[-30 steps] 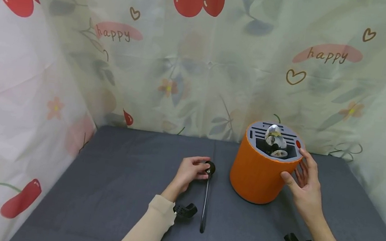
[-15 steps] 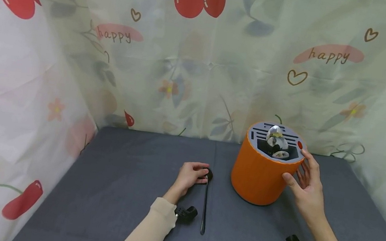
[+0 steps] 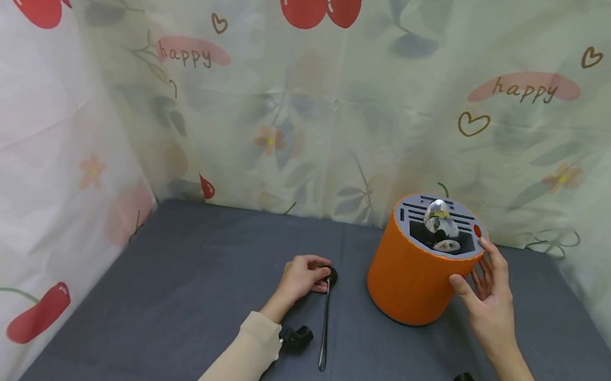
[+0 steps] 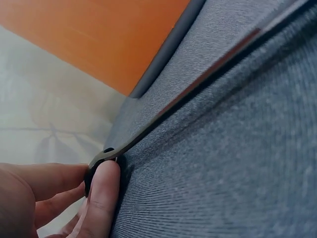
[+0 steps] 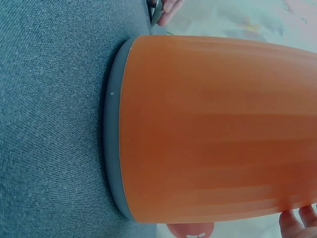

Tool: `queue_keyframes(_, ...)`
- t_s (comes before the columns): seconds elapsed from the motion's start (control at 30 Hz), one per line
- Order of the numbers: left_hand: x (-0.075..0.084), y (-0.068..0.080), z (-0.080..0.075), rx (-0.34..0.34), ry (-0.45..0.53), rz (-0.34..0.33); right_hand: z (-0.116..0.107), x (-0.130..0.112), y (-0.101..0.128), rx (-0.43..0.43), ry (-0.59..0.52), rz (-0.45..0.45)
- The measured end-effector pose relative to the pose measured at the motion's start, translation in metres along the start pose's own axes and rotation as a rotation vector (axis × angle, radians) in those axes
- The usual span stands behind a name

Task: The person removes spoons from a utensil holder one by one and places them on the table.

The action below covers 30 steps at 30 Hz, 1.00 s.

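Left hand [image 3: 302, 277] has dropped onto the grey mat [image 3: 185, 302] since a second ago, fingers now curled, pinching the black bowl end of the long-handled spoon [image 3: 326, 318]. Spoon lies flat mid-mat, handle running toward the near edge. Orange holder [image 3: 414, 275] stands upright right of centre, nearer the far edge, metal utensils [image 3: 440, 225] in its grey top. Right hand [image 3: 489, 293] touches its right side, fingers spread and straight, thumb on the wall.
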<state>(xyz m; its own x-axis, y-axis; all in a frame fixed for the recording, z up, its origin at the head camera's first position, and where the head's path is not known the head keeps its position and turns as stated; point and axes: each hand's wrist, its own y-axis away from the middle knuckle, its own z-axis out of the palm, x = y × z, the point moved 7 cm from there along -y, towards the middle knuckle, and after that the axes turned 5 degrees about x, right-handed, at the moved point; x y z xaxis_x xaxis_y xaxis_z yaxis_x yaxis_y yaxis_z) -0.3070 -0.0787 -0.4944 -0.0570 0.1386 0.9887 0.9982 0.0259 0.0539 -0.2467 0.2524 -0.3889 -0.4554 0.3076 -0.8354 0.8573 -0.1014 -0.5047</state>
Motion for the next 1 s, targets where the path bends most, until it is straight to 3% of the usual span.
queue_keyframes(0.27, 0.005, 0.000, 0.000, 0.022, -0.121, 0.059, -0.001, 0.001, 0.000, -0.001, -0.004, 0.004)
queue_keyframes(0.83, 0.013, 0.001, -0.006, 0.035, -0.151, 0.142, -0.001, -0.001, 0.002, -0.003, 0.011, -0.006)
queue_keyframes(1.0, 0.016, -0.003, -0.011, 0.047, -0.071, 0.128, -0.001, -0.001, 0.001, -0.001, 0.010, -0.011)
